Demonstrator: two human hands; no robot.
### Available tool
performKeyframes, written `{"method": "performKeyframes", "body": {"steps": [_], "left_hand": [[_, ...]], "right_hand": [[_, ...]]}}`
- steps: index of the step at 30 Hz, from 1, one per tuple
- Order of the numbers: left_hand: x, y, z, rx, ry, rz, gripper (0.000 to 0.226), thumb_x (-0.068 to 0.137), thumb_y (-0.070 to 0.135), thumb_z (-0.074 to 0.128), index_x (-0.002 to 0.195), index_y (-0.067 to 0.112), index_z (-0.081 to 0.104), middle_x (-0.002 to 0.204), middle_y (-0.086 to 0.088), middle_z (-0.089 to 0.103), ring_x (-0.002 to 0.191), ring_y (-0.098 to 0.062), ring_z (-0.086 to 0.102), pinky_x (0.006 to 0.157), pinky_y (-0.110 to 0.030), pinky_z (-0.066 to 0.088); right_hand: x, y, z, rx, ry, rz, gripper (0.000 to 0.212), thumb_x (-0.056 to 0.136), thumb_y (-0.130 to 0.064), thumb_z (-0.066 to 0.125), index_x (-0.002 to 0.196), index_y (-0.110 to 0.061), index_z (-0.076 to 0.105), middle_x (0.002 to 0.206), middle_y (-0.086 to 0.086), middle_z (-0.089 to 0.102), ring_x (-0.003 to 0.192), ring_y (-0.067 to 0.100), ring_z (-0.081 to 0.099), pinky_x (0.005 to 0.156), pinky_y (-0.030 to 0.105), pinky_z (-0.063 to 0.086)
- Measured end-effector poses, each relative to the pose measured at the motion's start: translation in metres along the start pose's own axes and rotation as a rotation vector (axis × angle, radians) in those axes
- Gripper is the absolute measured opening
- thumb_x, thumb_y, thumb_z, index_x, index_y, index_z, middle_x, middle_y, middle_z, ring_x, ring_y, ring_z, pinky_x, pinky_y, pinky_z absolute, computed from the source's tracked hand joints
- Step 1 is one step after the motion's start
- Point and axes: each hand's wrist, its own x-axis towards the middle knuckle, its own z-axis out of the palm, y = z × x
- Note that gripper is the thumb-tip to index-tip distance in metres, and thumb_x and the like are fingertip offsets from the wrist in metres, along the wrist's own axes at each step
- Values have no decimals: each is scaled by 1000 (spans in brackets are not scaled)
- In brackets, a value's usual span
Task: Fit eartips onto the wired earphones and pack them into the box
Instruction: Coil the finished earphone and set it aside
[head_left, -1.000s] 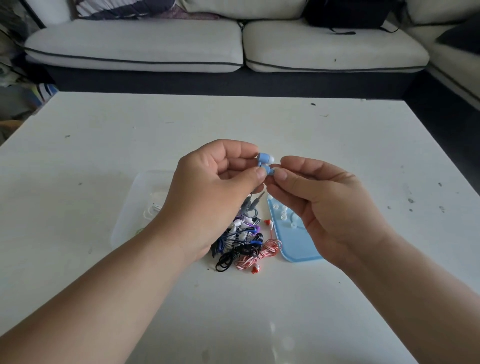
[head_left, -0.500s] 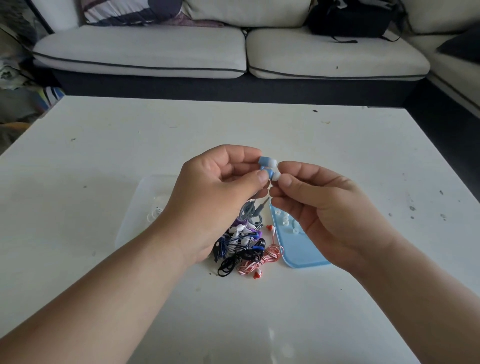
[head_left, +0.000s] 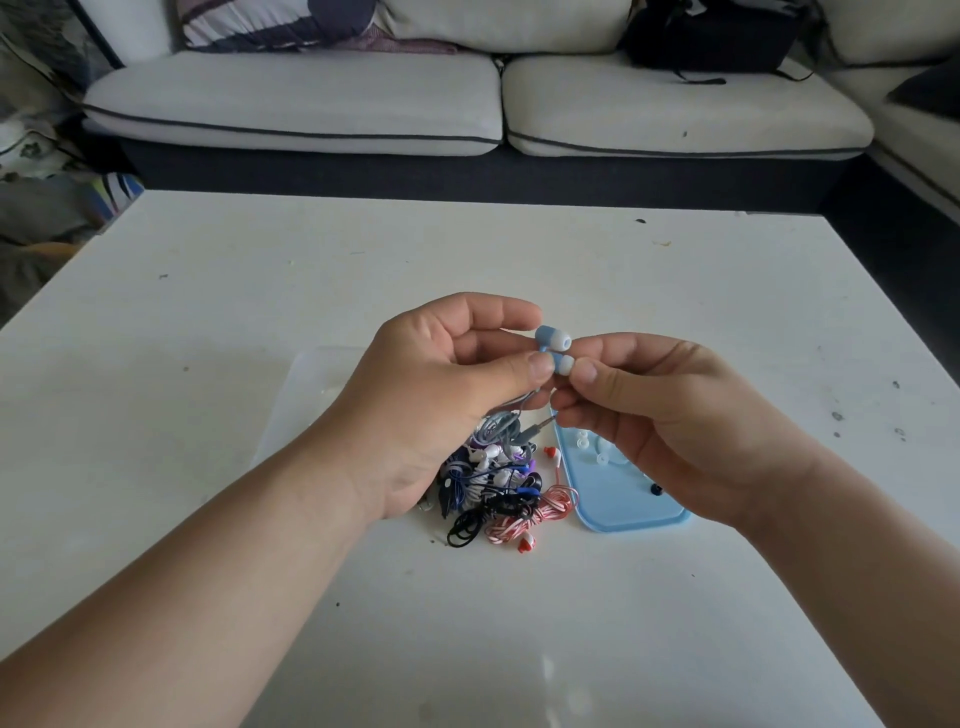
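Held up above the far end of the blue tray (head_left: 623, 501): 2 blue earbuds (head_left: 546, 335), stacked, each apparently capped with a white eartip (head_left: 565, 365). Pinched at the shells between thumb and fingers of the left hand (head_left: 441, 395), with the coiled grey-blue cable (head_left: 500, 427) below that palm, off the tray's far left corner. Pinched at the lower tip by thumb and forefinger of the right hand (head_left: 675, 415), remaining fingers curled underneath.

Probably very light: hard in the shell, soft and squashy at the tip, thin and floppy in the cable. Likely slippery, and easy to pop off if squeezed sideways. Best taken by the hard shell, never by the cable, and pushed straight along the nozzle. Impossible to tell whether fully seated.

Just left of the tray: a tangled pile of earphones (head_left: 498, 488), black, white, purple and red-striped. On the tray itself: a few loose clear tips (head_left: 582, 442) and 1 small dark piece (head_left: 655, 489). Farther left of the tray, mostly hidden under the left hand: a clear box (head_left: 306, 395). Beneath the tray: a white table (head_left: 260, 270).
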Motion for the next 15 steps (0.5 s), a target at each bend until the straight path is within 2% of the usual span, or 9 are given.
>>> {"method": "performKeyframes", "body": {"steps": [3,5,9,15], "left_hand": [[0,0,-1,-31,-18,-38,33,84,-8,72,114,6,70,90,-11,79,75,-18,75,71,-21,58],[0,-1,-2,-46,-15,-68,31,84,-8,73,112,5,71,90,-11,79,75,-18,75,70,-21,58],[1,-4,-1,-109,13,-108,26,85,-8,71,107,4,71,91,-12,78,77,-19,75,71,-23,59],[1,-8,2,-80,61,-55,25,85,-7,73,108,3,71,95,-15,78,82,-20,76,73,-24,60]], "right_hand": [[0,0,0,-16,-38,4,14,73,-11,71,83,-5,80,87,18,75,77,20,70,74,26,61],[0,1,-1,-63,-33,-25,17,74,-11,73,86,0,79,88,23,75,78,22,69,73,26,61],[1,5,1,-219,36,-160,17,79,-11,74,91,2,76,88,24,76,77,25,69,73,28,58],[1,8,2,-247,165,-219,15,81,-6,76,92,2,74,81,21,75,71,28,71,70,32,61]]}}
